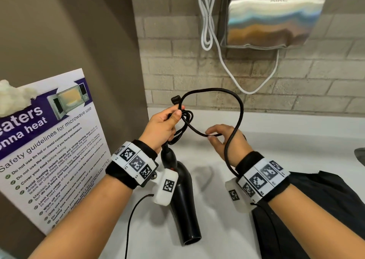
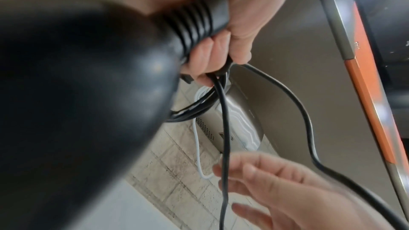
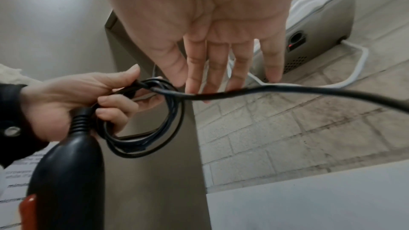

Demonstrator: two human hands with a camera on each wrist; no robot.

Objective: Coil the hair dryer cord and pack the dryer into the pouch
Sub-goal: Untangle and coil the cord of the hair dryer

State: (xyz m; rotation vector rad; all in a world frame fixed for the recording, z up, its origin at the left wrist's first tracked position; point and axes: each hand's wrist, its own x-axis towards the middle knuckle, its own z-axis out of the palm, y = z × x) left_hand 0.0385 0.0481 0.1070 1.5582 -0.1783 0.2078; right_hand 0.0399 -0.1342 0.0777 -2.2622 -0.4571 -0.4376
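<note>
Still to do is most of the packing, I judge, since I am midway through the coiling: my left hand point(image 1: 165, 127) grips the hair dryer point(image 1: 182, 199) by the ribbed collar at the end of its handle, barrel hanging down below my wrist over the white counter point(image 1: 286, 140), and the same fingers clench the small finished coil point(image 3: 152, 120) of cord. From that coil one big loose loop point(image 1: 227, 104) arcs up and away, then drops across the back of my right hand point(image 1: 225, 140), which is spread and slack, fingers straight, the cord lying across their tips rather than grasped. The next move, I think, calls for closing those fingers on the loop and bringing it to my left thumb. The dark pouch point(image 1: 316, 209) lies under my right forearm, near enough. Beyond both hands hang a steel wall dryer point(image 1: 274, 16) and its white cable point(image 1: 207, 22); a microwave notice point(image 1: 49, 150) leans by my left arm. The loop could snag my right wristband.
</note>
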